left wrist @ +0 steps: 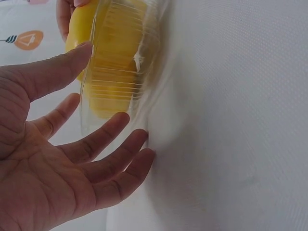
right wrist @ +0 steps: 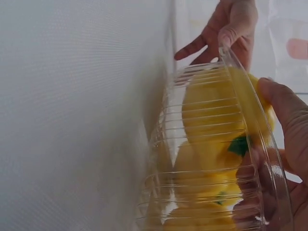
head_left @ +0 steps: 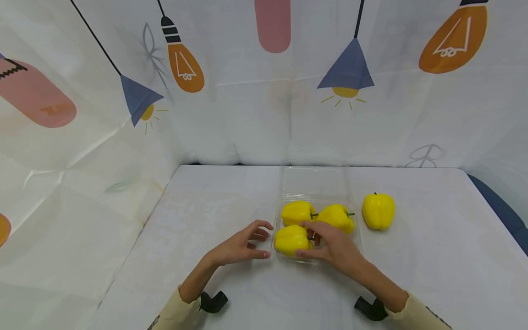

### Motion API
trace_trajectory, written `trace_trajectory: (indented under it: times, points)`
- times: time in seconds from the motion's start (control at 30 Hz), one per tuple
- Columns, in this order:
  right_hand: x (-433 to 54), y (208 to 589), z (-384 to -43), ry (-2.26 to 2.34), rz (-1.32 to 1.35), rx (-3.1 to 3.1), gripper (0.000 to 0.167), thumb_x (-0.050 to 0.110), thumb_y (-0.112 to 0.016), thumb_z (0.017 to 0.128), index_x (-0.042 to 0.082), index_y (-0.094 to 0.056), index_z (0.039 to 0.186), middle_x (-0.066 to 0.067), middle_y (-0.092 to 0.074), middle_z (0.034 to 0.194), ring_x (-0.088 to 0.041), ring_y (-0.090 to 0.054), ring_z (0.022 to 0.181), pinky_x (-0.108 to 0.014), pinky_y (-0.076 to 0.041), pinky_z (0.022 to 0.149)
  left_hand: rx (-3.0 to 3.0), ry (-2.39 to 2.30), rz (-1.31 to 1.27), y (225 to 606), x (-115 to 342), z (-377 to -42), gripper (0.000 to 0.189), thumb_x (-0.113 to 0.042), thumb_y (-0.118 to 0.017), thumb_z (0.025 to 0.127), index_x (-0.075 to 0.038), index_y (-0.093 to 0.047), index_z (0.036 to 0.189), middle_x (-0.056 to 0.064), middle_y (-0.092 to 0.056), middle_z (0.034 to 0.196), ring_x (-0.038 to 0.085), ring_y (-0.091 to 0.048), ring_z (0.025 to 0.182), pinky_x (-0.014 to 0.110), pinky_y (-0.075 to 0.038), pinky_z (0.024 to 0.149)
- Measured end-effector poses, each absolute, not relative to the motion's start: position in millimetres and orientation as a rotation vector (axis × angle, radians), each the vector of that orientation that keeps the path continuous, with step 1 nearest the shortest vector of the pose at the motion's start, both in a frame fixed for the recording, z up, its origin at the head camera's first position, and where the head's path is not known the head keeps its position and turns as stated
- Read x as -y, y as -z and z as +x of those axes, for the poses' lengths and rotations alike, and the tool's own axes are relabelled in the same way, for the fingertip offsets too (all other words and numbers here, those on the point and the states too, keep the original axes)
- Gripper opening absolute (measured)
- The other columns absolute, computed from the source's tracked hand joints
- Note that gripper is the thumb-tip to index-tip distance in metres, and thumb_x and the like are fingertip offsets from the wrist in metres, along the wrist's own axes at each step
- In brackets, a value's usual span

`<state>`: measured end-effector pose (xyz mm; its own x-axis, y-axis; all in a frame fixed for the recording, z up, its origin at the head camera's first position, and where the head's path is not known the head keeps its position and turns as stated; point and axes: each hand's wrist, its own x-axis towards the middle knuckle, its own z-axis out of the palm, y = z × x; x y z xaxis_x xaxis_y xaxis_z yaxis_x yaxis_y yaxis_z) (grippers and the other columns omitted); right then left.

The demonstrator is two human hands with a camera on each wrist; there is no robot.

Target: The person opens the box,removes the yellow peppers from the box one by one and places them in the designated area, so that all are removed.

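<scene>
Where the two sleeves enter at the near edge, black wrist mounts only. Just beyond, left hand point(head_left: 241, 247) spread, fingers straight and relaxed, gripping nothing, fingertips at the left wall of the clear plastic clamshell box point(head_left: 358, 238). Right hand point(head_left: 332, 247) curled over the near yellow pepper point(head_left: 290, 239), thumb and fingers pinching it inside the box. Behind it, two more peppers point(head_left: 298, 212) point(head_left: 337, 217) lying side by side in the same box, green stems pointing right. Farther back, hinged lid point(head_left: 315, 182) lying flat on the white tabletop point(head_left: 206, 215). To the right, a fourth pepper point(head_left: 378, 211) standing apart, outside the box.

Probably light, smooth and waxy, firm under gentle pressure; best held around the broad body, not by the thin stem. Thin ribbed tray, likely flexing if squeezed.

Right fingertips partly hidden behind the pepper; near rim of box hard to trace under the hand; wrist views blurred by ribbed plastic.
</scene>
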<state>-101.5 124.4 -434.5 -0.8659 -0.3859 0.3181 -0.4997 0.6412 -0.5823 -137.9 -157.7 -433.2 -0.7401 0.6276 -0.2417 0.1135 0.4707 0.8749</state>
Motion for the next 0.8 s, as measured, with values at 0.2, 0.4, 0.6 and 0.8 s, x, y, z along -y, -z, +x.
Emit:
trace_trajectory:
  times: [0.2, 0.4, 0.6, 0.8]
  points:
    - [-128.6, 434.3, -101.9, -1.139, 0.741, 2.645, 0.060, 0.050, -0.073, 0.073, 0.016, -0.062, 0.121, 0.016, -0.054, 0.084, -0.003, -0.050, 0.069, -0.019, -0.046, 0.062, -2.174, -1.238, 0.608, 433.1, 157.8, -138.5, 0.058, -0.032, -0.073, 0.083, -0.035, -0.039, 0.129, 0.000, -0.050, 0.129, 0.021, -0.047, 0.120, 0.047, -0.042, 0.098]
    - [-133.3, 432.1, -101.2, -1.268, 0.697, 2.643, 0.058, 0.050, -0.074, 0.072, 0.018, -0.062, 0.120, 0.012, -0.055, 0.083, -0.007, -0.052, 0.071, -0.020, -0.048, 0.063, -2.171, -1.245, 0.611, 433.2, 157.7, -137.9, 0.059, -0.035, -0.073, 0.081, -0.035, -0.040, 0.130, -0.002, -0.050, 0.128, 0.021, -0.047, 0.121, 0.046, -0.041, 0.098]
    - [-137.9, 424.6, -99.3, -1.361, 0.667, 2.650, 0.056, 0.048, -0.075, 0.072, 0.021, -0.061, 0.120, 0.012, -0.056, 0.086, -0.009, -0.054, 0.074, -0.022, -0.050, 0.066, -2.183, -1.238, 0.616, 433.3, 158.1, -137.4, 0.059, -0.034, -0.074, 0.081, -0.034, -0.040, 0.130, 0.000, -0.050, 0.129, 0.021, -0.047, 0.120, 0.045, -0.041, 0.098]
    - [-146.5, 415.2, -96.5, -1.344, 0.683, 2.643, 0.057, 0.047, -0.076, 0.071, 0.020, -0.061, 0.119, 0.013, -0.056, 0.086, -0.009, -0.055, 0.074, -0.023, -0.051, 0.066, -2.189, -1.230, 0.611, 434.3, 157.9, -137.3, 0.059, -0.034, -0.073, 0.082, -0.034, -0.039, 0.130, 0.000, -0.050, 0.130, 0.023, -0.047, 0.121, 0.047, -0.041, 0.099]
